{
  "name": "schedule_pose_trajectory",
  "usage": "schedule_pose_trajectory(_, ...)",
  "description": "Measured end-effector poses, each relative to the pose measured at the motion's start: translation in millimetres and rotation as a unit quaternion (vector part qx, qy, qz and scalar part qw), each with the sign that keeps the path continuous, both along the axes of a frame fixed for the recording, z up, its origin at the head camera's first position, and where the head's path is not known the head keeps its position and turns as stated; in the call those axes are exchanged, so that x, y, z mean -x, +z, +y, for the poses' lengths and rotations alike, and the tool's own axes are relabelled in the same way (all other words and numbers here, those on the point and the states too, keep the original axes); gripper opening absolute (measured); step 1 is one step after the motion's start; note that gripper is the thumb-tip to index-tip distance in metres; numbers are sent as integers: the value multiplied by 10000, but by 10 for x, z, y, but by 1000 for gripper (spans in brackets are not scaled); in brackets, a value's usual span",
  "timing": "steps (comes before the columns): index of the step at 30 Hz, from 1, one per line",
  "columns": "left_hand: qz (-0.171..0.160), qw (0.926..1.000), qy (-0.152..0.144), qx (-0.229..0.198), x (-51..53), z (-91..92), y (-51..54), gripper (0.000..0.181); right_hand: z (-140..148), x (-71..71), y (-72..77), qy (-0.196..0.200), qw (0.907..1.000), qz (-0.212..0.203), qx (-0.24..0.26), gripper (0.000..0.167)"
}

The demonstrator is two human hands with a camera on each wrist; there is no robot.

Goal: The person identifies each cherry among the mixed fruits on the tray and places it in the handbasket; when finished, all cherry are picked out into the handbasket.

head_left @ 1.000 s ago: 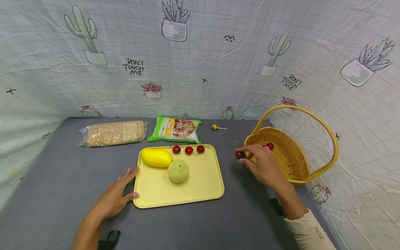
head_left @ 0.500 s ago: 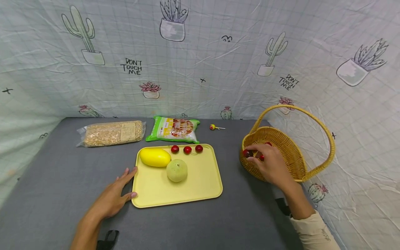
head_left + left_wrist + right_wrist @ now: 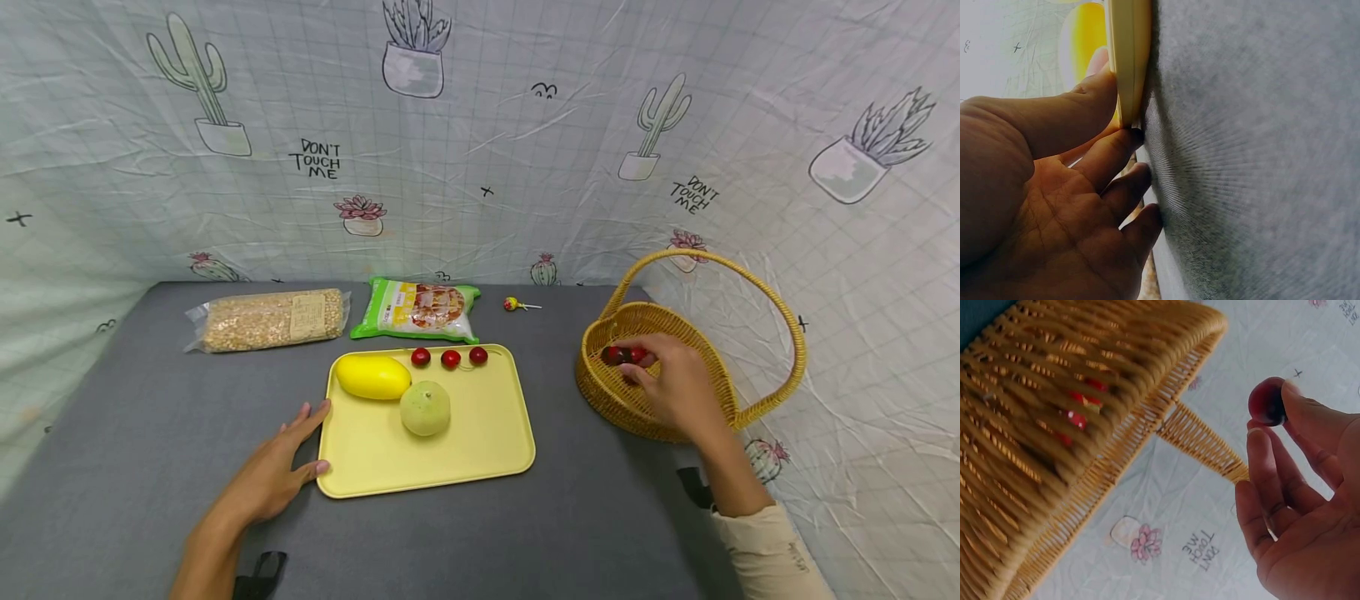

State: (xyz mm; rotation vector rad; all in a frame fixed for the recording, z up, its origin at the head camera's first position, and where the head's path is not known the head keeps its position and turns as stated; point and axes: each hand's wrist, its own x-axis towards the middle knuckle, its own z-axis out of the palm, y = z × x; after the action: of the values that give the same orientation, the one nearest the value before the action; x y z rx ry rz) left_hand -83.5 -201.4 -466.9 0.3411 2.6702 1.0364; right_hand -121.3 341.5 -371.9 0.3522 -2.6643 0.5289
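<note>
And it's a dark cherry (image 3: 1265, 403) pinched between the thumb and fingers of the right hand (image 3: 673, 385), right over the wicker basket (image 3: 600, 402), with more red cherries (image 3: 637, 355) below! Across the counter (image 3: 517, 542), the left hand (image 3: 276, 473) touches the yellow tray (image 3: 480, 467), fingers spread and relaxed, beside a yellow fruit (image 3: 373, 377), a round green fruit (image 3: 425, 409) and three cherries (image 3: 451, 359).

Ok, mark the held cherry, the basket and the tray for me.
Held cherry (image 3: 1266, 402): right wrist view, middle of its visible skin.
Basket (image 3: 602, 398): head view, outer woven wall.
Tray (image 3: 483, 437): head view, bare lower right floor.
</note>
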Motion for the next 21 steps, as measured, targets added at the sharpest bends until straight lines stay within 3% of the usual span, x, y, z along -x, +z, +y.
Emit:
schedule_pose_trajectory(12, -10, 10000, -14, 57, 7, 1, 1, 91, 176, -13, 157, -427, 9954, -853, -53, 30)
schedule_pose_trajectory(21, 11, 9999, 9, 121, 9, 4, -9, 92, 309, 82, 234, -427, 9890, -1411, -121, 28)
